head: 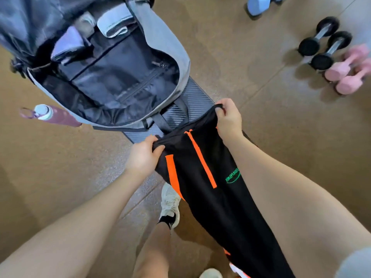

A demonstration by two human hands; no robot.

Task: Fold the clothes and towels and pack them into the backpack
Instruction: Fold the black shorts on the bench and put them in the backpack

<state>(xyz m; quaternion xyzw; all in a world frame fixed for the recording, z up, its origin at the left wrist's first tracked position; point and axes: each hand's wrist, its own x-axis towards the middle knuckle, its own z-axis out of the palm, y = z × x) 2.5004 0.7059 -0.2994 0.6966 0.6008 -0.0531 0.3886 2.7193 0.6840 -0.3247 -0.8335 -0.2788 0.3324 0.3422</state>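
While the person stands over a brown floor (251, 63), both hands hold up a black garment with orange stripes (204, 177), probably track trousers or a jacket, by its top edge so that the cloth hangs straight down past the legs, likely to shake it flat before folding. The left hand (143, 155) grips one corner, fingers (158, 150) curled over bunched fabric; the right hand (228, 117) pinches the other corner higher and farther forward, its fingers closed round the hem. Both forearms reach forward and down from the bottom of the view, the edge stretched taut between them. The open grey backpack (170, 47) lies just ahead on a dark ribbed mat (197, 91), its main compartment gaping toward the person, ready to receive things; a folded pale towel (115, 24) and other light cloth already sit at its far end. A purple water bottle (54, 115) lies beside the bag on the left. Black dumbbells (323, 43) and pink dumbbells (349, 75) rest on the floor, well apart to the right.
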